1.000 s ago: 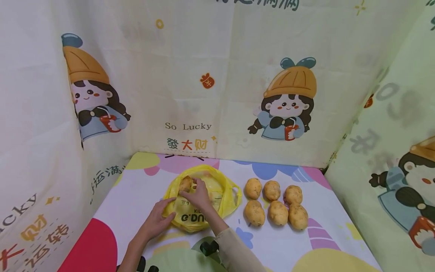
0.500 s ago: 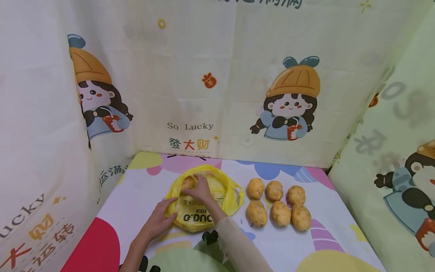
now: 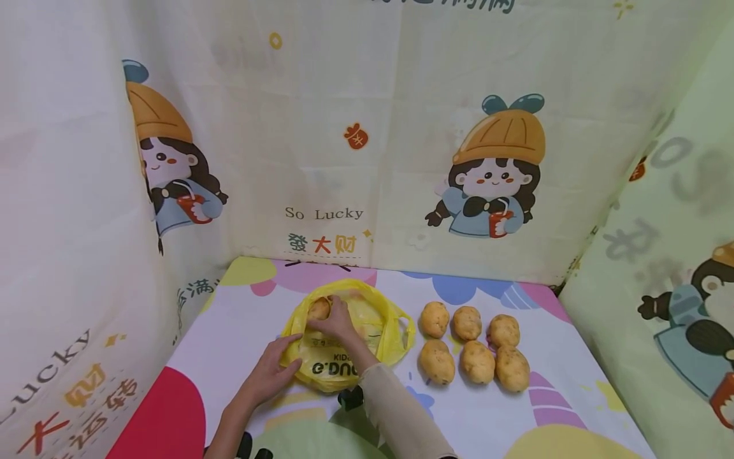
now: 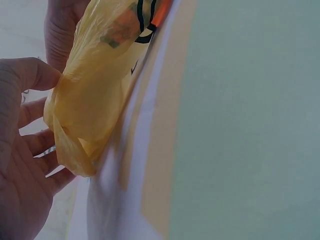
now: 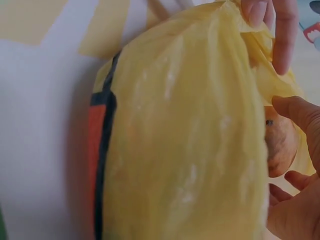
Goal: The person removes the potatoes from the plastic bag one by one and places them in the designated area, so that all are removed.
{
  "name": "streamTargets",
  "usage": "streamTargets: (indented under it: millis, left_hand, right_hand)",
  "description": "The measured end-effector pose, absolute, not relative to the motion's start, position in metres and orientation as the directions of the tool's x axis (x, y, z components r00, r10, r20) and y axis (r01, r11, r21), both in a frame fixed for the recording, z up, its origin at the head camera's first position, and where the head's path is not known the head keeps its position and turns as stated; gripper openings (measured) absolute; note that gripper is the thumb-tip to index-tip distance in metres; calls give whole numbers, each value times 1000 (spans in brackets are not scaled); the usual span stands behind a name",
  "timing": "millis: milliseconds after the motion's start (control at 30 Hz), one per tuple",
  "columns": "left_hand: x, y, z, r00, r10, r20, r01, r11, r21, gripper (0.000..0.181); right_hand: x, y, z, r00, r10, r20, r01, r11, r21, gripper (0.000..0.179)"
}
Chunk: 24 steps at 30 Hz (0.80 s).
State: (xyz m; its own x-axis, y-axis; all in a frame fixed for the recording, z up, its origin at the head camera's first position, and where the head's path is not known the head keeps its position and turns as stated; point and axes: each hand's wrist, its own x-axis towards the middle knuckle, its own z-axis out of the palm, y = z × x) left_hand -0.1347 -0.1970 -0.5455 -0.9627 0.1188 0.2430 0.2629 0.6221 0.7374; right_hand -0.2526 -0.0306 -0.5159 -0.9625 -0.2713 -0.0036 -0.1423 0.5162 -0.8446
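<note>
A yellow plastic bag [image 3: 390, 335] with dark printed letters sits on the table, its mouth facing up. My left hand [image 3: 274, 368] holds the bag's left side; in the left wrist view the thumb rests on the near face of the yellow plastic, fingers spread behind it. My right hand [image 3: 337, 322] reaches into the mouth and grips a potato [image 3: 318, 310] by the bag's left inner wall. From the right wrist, the potato [image 5: 281, 142] shows between thumb and fingers, partly hidden by the bag. Inside the bag, no other contents show plainly.
Several potatoes lie in two rows right of the bag, among them a back-left potato [image 3: 435, 319] and a front-right potato [image 3: 513, 368]. The table wears a colourful printed cloth [image 3: 413, 433]. Printed fabric curtains [image 3: 395, 140] enclose the back and both sides.
The whole head view has drifted slightly, scene sliding right. My right hand has settled a little closer round the potato in the bag. The left hand keeps its place at the bag.
</note>
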Motion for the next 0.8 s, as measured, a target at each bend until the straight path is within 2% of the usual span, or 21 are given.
streamTargets:
  millis: [333,800]
  left_hand:
    - [-136,-198,-545,-962,128,241,267,620,738,49]
    - [-136,-199,-544,-966,120,231,254,628,736,49]
  right_hand:
    - [-265,-25,-517,-941,-338,1,-207,574,-792,87]
    - [-267,-26,-525,-927,-370,61,-264,529,-807,84]
